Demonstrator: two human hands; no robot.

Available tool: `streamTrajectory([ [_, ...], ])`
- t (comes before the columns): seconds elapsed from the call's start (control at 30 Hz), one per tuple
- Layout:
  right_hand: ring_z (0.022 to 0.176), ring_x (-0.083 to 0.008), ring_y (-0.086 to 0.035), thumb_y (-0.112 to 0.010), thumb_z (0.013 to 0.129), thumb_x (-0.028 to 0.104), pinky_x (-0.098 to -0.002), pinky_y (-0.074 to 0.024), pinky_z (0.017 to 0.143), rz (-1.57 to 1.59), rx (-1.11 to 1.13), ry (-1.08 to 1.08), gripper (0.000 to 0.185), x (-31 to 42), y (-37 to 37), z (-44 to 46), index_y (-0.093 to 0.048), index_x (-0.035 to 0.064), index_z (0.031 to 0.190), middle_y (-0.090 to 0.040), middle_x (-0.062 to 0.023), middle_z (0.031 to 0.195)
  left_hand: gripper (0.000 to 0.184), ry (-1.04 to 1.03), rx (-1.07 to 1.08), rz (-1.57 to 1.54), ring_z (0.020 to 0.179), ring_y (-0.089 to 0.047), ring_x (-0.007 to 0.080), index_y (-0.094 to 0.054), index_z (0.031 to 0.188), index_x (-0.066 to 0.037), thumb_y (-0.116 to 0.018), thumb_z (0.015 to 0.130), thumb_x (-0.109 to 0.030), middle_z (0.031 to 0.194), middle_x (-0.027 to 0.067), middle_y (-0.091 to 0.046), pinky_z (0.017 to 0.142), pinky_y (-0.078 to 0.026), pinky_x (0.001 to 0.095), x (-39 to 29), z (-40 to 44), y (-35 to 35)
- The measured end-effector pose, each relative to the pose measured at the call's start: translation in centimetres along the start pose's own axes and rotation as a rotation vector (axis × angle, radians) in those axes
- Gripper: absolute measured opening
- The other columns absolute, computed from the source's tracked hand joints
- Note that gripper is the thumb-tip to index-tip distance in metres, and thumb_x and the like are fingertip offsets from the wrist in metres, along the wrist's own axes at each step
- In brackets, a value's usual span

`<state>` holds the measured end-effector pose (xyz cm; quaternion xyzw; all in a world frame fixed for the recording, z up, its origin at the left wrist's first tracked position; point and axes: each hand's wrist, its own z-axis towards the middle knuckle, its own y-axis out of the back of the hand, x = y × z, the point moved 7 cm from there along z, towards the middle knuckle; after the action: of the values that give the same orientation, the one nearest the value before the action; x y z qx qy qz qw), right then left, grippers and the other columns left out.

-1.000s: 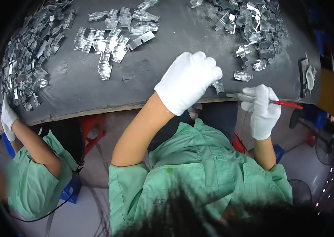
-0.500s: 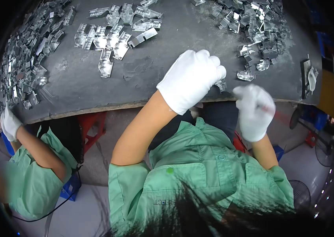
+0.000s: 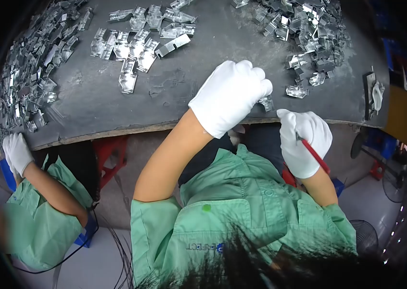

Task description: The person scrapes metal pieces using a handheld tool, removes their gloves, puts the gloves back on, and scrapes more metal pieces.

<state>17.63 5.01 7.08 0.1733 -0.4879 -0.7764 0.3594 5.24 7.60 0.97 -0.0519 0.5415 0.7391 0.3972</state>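
My left hand [image 3: 232,98], in a white glove, is closed over the near part of the dark tabletop. Its fingertips press on a small shiny metal bracket [image 3: 266,103], which sticks out at their right side. My right hand [image 3: 306,144], also gloved in white, is closed in front of the table edge, lower and to the right. It grips a tool with a slim red handle [image 3: 315,155] that points back toward my wrist. The tool's working end is hidden by the fingers.
Loose metal brackets [image 3: 138,48] lie ahead of my left hand. Larger heaps of metal parts [image 3: 35,72] and brackets [image 3: 309,29] fill both sides. A co-worker's gloved hand [image 3: 18,153] is at the left table edge. A thin dark piece with white material [image 3: 375,95] lies far right.
My right hand has slowed from a blur and turned slightly, and the red handle now shows clearly. My left hand and the bracket have hardly moved. The co-worker's hand has shifted slightly.
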Motion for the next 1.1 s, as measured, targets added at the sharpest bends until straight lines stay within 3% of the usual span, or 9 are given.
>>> streamTrajectory([
  [0.1, 0.055, -0.0183, -0.055, -0.071, 0.083, 0.009, -0.0313, -0.0465, 0.053, 0.293, 0.059, -0.178, 0.009, -1.5, -0.6, -0.5, -0.063, 0.0063, 0.081, -0.062, -0.0038, 0.068, 0.021, 0.000, 0.003, 0.002, 0.075, -0.060, 0.0261, -0.066, 0.096, -0.014, -0.065, 0.076, -0.007, 0.075, 0.0040, -0.058, 0.062, -0.050, 0.0389, 0.0, -0.1, -0.1],
  [0.2, 0.059, -0.0106, -0.062, -0.052, 0.104, 0.030, -0.0238, -0.0466, 0.054, 1.074, 0.202, -1.216, 0.038, -7.8, -5.0, -4.6, -0.068, -0.0009, 0.090, -0.071, -0.0076, 0.078, 0.022, -0.017, -0.010, -0.018, 0.075, -0.060, 0.0260, -0.066, 0.097, -0.014, -0.065, 0.076, -0.007, 0.076, 0.0038, -0.058, 0.061, -0.050, 0.0392, -0.1, -0.3, -0.1],
  [0.37, 0.057, -0.0106, -0.062, -0.055, 0.104, 0.028, -0.0212, -0.0452, 0.052, 1.084, -0.086, -1.301, 0.033, -7.4, -3.8, -5.5, -0.067, -0.0005, 0.094, -0.072, -0.0109, 0.077, 0.028, -0.023, -0.007, -0.011, 0.075, -0.059, 0.0260, -0.067, 0.102, -0.015, -0.067, 0.075, -0.006, 0.079, 0.0030, -0.059, 0.061, -0.048, 0.0395, 0.1, -0.3, -0.2],
  [0.73, 0.059, -0.0129, -0.063, -0.063, 0.098, 0.018, -0.0264, -0.0468, 0.053, 1.048, 0.103, -1.097, 0.022, -5.4, -3.6, -3.2, -0.069, 0.0009, 0.087, -0.069, -0.0057, 0.074, 0.034, 0.003, 0.028, -0.035, 0.076, -0.057, 0.0264, -0.066, 0.104, -0.016, -0.070, 0.073, -0.002, 0.081, 0.0018, -0.059, 0.065, -0.048, 0.0396, 0.1, -0.2, -0.2],
  [0.8, 0.054, -0.0179, -0.056, -0.070, 0.080, 0.016, -0.0317, -0.0442, 0.049, 0.206, 0.060, -0.031, 0.013, -0.6, -0.8, 1.0, -0.059, 0.0124, 0.073, -0.048, 0.0002, 0.059, 0.034, 0.007, 0.018, -0.042, 0.076, -0.057, 0.0267, -0.066, 0.104, -0.016, -0.070, 0.073, -0.001, 0.080, 0.0022, -0.059, 0.064, -0.048, 0.0401, 0.1, -0.2, -0.3],
  [0.93, 0.059, -0.0142, -0.058, -0.066, 0.083, 0.020, -0.0324, -0.0439, 0.052, -0.086, 0.244, 0.134, 0.015, 2.8, -1.1, 0.5, -0.059, 0.0148, 0.071, -0.047, 0.0015, 0.058, 0.035, -0.001, 0.013, -0.036, 0.074, -0.057, 0.0280, -0.065, 0.103, -0.016, -0.070, 0.073, 0.000, 0.076, 0.0030, -0.059, 0.063, -0.048, 0.0416, -0.1, 0.0, -0.1],
  [1.0, 0.060, -0.0141, -0.061, -0.064, 0.090, 0.017, -0.0302, -0.0464, 0.054, 0.446, 0.076, -0.169, 0.016, -2.8, -1.0, 0.8, -0.064, 0.0070, 0.077, -0.061, -0.0017, 0.065, 0.034, 0.013, 0.013, -0.025, 0.074, -0.057, 0.0282, -0.064, 0.104, -0.016, -0.071, 0.074, 0.000, 0.077, 0.0030, -0.059, 0.063, -0.048, 0.0416, 0.1, -0.2, -0.4],
  [1.07, 0.061, -0.0120, -0.064, -0.061, 0.097, 0.018, -0.0271, -0.0496, 0.057, 0.994, 0.040, -1.126, 0.021, -6.8, -2.4, -2.9, -0.068, 0.0010, 0.086, -0.071, -0.0076, 0.077, 0.032, 0.017, 0.019, -0.022, 0.074, -0.058, 0.0282, -0.065, 0.103, -0.016, -0.073, 0.075, -0.003, 0.077, 0.0030, -0.059, 0.064, -0.048, 0.0411, 0.0, -0.1, -0.2],
  [1.1, 0.061, -0.0106, -0.064, -0.061, 0.098, 0.019, -0.0263, -0.0501, 0.057, 1.037, 0.073, -1.122, 0.023, -6.7, -2.5, -2.9, -0.069, 0.0007, 0.088, -0.072, -0.0079, 0.079, 0.032, 0.021, 0.031, -0.018, 0.074, -0.058, 0.0281, -0.065, 0.103, -0.016, -0.073, 0.075, -0.003, 0.077, 0.0029, -0.060, 0.064, -0.048, 0.0410, 0.0, 0.0, -0.1],
])
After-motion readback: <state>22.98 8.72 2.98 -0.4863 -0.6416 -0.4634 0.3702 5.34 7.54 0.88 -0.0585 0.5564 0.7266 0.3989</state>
